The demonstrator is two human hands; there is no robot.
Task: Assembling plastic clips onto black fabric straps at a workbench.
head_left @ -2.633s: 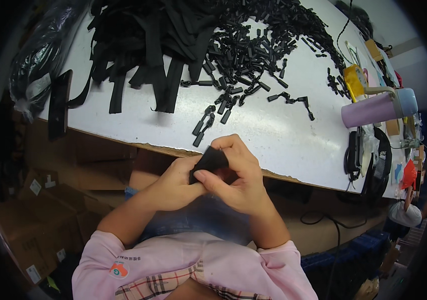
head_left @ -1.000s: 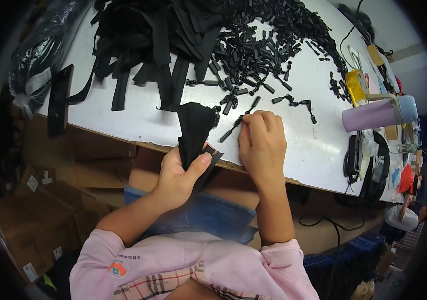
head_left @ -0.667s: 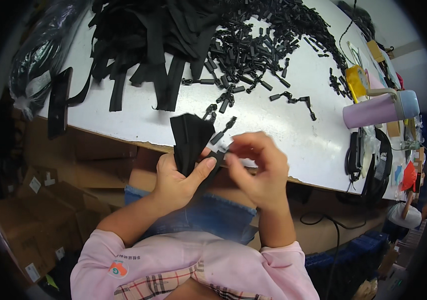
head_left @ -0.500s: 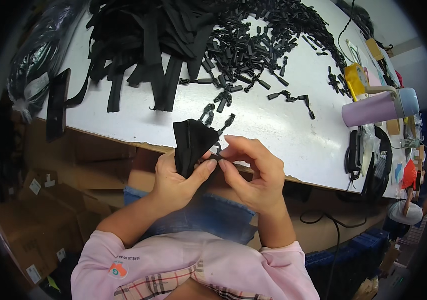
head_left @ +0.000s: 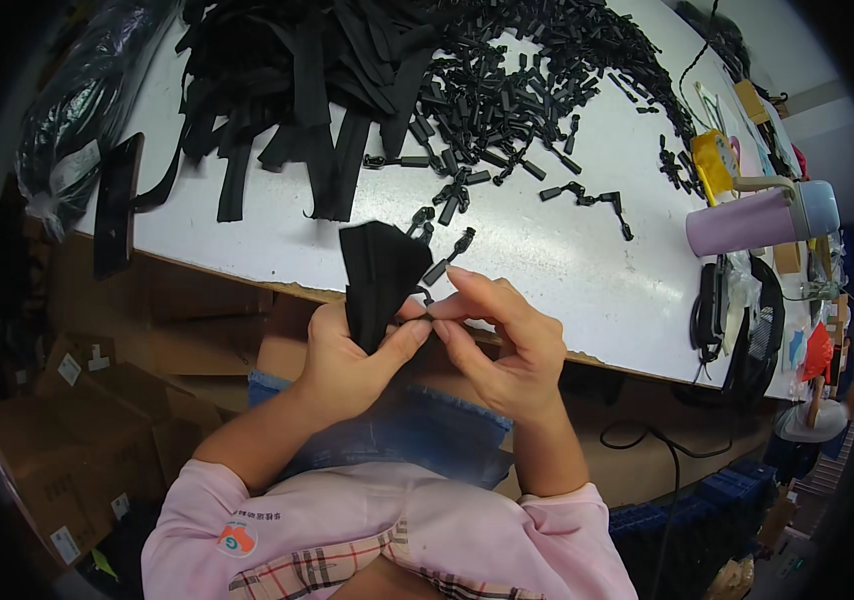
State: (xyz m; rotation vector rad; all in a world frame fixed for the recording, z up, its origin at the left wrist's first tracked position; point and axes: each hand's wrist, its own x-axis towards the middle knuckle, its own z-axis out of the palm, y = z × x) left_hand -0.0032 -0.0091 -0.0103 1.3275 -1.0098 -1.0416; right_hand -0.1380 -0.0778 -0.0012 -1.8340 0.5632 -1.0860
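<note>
My left hand (head_left: 352, 355) grips a bundle of black fabric strips (head_left: 377, 278) and holds it upright at the near edge of the white table (head_left: 567, 270). My right hand (head_left: 502, 340) pinches a small black clip piece (head_left: 430, 314) against the lower end of that bundle, fingertip to fingertip with my left thumb. More black clips (head_left: 445, 262) lie on the table just behind the bundle. A large heap of small black clips (head_left: 517, 90) and a pile of black strips (head_left: 317, 80) cover the far part of the table.
A lilac bottle (head_left: 762, 218) lies on its side at the right. Near it are a yellow object (head_left: 715, 165) and black headphones (head_left: 737, 320). A black plastic bag (head_left: 87, 110) hangs at the table's left end. Cardboard boxes (head_left: 67, 420) stand under the table.
My right hand picked a black clip off the table and brought it back to the strip bundle in my left hand. Both hands now meet at the table edge.
</note>
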